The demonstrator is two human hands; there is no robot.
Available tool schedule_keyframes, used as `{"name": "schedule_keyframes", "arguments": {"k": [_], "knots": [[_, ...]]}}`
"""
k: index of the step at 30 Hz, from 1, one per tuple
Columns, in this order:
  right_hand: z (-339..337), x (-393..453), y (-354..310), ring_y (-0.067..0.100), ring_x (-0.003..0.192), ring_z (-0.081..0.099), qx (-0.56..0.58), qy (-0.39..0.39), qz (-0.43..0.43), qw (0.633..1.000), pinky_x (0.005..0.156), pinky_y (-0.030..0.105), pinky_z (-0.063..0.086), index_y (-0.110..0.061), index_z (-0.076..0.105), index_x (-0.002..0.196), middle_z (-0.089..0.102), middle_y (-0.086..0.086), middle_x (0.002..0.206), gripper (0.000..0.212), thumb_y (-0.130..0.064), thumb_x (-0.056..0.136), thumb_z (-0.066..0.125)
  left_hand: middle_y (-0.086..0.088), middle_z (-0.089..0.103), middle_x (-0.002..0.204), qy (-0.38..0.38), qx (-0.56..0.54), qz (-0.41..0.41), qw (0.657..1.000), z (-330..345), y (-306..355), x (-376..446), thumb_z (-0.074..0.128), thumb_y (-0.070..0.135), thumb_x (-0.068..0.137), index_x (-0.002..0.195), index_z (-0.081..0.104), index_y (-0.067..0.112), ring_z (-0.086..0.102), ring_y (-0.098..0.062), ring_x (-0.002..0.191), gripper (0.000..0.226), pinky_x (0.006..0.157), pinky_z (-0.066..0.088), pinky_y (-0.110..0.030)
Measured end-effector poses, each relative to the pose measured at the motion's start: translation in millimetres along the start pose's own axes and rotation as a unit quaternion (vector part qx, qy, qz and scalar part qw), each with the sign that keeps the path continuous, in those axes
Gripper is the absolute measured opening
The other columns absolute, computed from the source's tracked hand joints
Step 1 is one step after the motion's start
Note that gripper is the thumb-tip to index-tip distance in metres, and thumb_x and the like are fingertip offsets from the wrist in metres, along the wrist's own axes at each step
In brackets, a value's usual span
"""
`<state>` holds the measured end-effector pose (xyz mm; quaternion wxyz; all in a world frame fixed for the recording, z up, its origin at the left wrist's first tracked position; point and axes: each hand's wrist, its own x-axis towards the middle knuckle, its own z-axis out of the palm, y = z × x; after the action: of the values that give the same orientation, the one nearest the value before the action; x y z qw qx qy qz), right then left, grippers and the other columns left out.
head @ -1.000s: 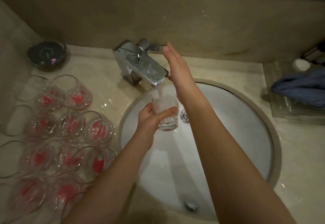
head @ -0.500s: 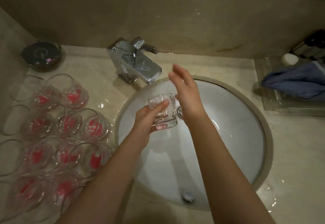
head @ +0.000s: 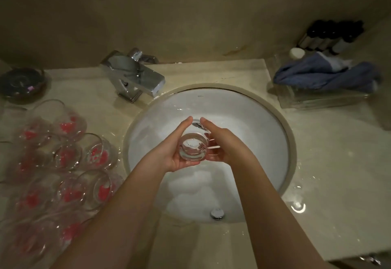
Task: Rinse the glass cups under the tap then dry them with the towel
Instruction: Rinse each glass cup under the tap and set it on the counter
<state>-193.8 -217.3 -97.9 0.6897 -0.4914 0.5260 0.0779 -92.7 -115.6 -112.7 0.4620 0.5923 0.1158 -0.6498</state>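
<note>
A small clear glass cup (head: pixel 192 149) is tipped over the white sink (head: pixel 254 125), its thick base turned toward me. My left hand (head: pixel 169 152) cradles it from the left and below. My right hand (head: pixel 224 142) grips its right side, with fingers showing through the glass. The chrome tap (head: pixel 135 76) stands at the sink's back left, away from the cup, and no water runs from it. A blue towel (head: pixel 330 76) lies bunched on a clear tray at the right.
Several glass cups with red prints (head: pixel 63 152) lie crowded on the wet counter at the left. A dark bowl (head: pixel 21 82) sits at the back left, and small dark bottles (head: pixel 330 36) stand behind the towel. The overflow fitting (head: pixel 216 213) is at the sink's near side.
The water stopped. My right hand came down from the tap lever and took hold of the cup. Both hands moved the cup toward me, away from the spout, and tipped it.
</note>
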Motion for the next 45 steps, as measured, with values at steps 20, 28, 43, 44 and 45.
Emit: {"name": "schedule_keyframes", "arguments": {"k": [20, 28, 43, 44, 45], "knots": [[-199, -99, 46, 0.018, 0.104, 0.069, 0.05, 0.132, -0.293, 0.945, 0.089, 0.03, 0.057, -0.016, 0.065, 0.111, 0.067, 0.009, 0.118, 0.063, -0.013, 0.052, 0.085, -0.002, 0.072, 0.104, -0.108, 0.412, 0.379, 0.821, 178, 2, -8, 0.1, 0.029, 0.039, 0.107, 0.064, 0.037, 0.067, -0.008, 0.096, 0.077, 0.088, 0.053, -0.018], [-323, -86, 65, 0.007, 0.111, 0.06, -0.082, 0.204, -0.324, 0.92, 0.092, 0.022, 0.052, -0.021, 0.059, 0.131, 0.064, -0.01, 0.118, 0.079, -0.011, 0.06, 0.09, 0.002, 0.065, 0.115, -0.104, 0.452, 0.426, 0.777, 303, -21, 43, 0.095, 0.013, 0.056, 0.124, 0.055, 0.028, 0.062, -0.009, 0.112, 0.081, 0.099, 0.049, -0.024], [-421, -25, 17, 0.024, 0.108, 0.059, -0.299, 0.223, -0.332, 0.866, 0.097, 0.036, 0.046, -0.009, 0.055, 0.135, 0.061, 0.009, 0.12, 0.078, -0.026, 0.067, 0.088, 0.0, 0.06, 0.118, -0.036, 0.503, 0.44, 0.743, 395, 14, 107, 0.092, 0.008, 0.059, 0.14, 0.05, 0.013, 0.059, -0.016, 0.113, 0.091, 0.102, 0.048, -0.031], [-422, -25, 16, 0.023, 0.105, 0.058, -0.308, 0.222, -0.329, 0.865, 0.095, 0.033, 0.046, -0.01, 0.056, 0.134, 0.061, 0.006, 0.116, 0.075, -0.026, 0.068, 0.087, -0.001, 0.06, 0.119, -0.037, 0.502, 0.438, 0.745, 396, 15, 109, 0.092, 0.008, 0.059, 0.14, 0.049, 0.012, 0.058, -0.015, 0.113, 0.092, 0.102, 0.048, -0.029], [-423, -24, 16, 0.021, 0.102, 0.057, -0.316, 0.221, -0.325, 0.864, 0.093, 0.031, 0.046, -0.011, 0.056, 0.134, 0.059, 0.003, 0.111, 0.074, -0.026, 0.069, 0.087, -0.001, 0.06, 0.118, -0.038, 0.504, 0.437, 0.744, 398, 16, 110, 0.092, 0.009, 0.059, 0.14, 0.049, 0.011, 0.058, -0.016, 0.114, 0.092, 0.101, 0.048, -0.029]]}}
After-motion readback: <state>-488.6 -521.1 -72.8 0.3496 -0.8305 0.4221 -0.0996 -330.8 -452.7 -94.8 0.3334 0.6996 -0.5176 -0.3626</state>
